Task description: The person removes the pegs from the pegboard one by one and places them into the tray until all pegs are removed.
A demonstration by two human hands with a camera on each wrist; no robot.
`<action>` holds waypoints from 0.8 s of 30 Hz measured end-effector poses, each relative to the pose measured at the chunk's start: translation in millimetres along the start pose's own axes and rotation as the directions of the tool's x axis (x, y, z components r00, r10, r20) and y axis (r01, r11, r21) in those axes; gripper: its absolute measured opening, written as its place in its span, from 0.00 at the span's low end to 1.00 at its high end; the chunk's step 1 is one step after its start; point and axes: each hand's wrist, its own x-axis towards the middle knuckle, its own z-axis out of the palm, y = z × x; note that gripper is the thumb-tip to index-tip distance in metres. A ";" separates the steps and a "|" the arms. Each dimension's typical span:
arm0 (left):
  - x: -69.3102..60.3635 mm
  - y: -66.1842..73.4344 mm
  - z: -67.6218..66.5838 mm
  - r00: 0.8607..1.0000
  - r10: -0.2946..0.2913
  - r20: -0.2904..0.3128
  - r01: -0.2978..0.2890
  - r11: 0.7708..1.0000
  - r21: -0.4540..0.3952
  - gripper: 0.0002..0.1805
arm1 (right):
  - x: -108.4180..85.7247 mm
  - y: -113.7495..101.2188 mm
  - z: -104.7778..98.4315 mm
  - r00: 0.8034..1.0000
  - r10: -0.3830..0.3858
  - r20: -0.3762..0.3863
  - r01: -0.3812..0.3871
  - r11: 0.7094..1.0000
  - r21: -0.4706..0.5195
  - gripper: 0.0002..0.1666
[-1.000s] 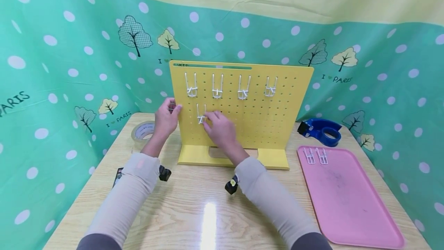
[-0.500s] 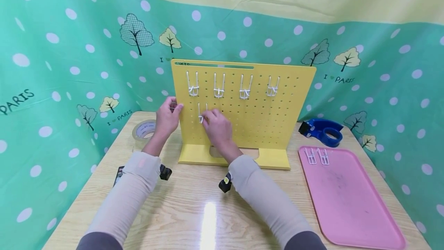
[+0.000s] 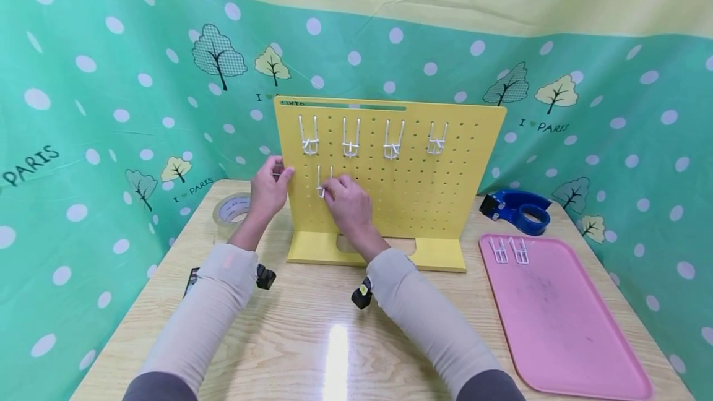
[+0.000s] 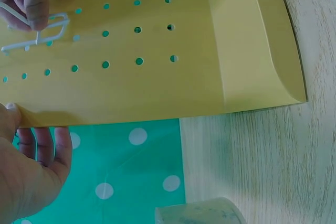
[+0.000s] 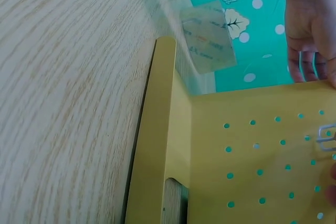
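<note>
A yellow pegboard (image 3: pixel 423 197) stands upright on its base on the table. My left hand (image 3: pixel 269 189) grips its left edge; in the left wrist view the thumb lies on the front and the fingers reach behind. My right hand (image 3: pixel 351 206) pinches a white wire pegboard hook (image 4: pixel 38 40) below the upper row, near the board's left side. Its two prongs run up against the board, while the fingers cover part of its lower end. A row of similar hooks, such as the leftmost hook (image 3: pixel 309 145), hangs along the top of the board.
On the right a pink tray (image 3: pixel 562 327) holds two more white hooks (image 3: pixel 509 251). Behind it sits a blue tape dispenser (image 3: pixel 517 210). A roll of clear tape (image 3: pixel 231 210) lies left of the board. Patterned green cloth (image 3: pixel 100 172) surrounds the table.
My right hand has shifted slightly left and now covers more of the lower hook. My left hand stays on the board's edge.
</note>
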 end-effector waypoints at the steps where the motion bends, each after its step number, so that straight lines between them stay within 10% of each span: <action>1: -0.2 0.2 0.1 1.000 -0.001 0.000 0.001 1.000 -0.002 0.13 | 0.0 0.0 0.0 1.000 -0.005 -0.004 0.005 1.000 0.000 0.02; 24: 0.6 -0.4 0.1 1.000 -0.010 0.008 0.010 1.000 0.009 0.14 | -24.2 30.9 -61.0 0.999 -0.036 0.007 0.035 0.993 0.113 0.02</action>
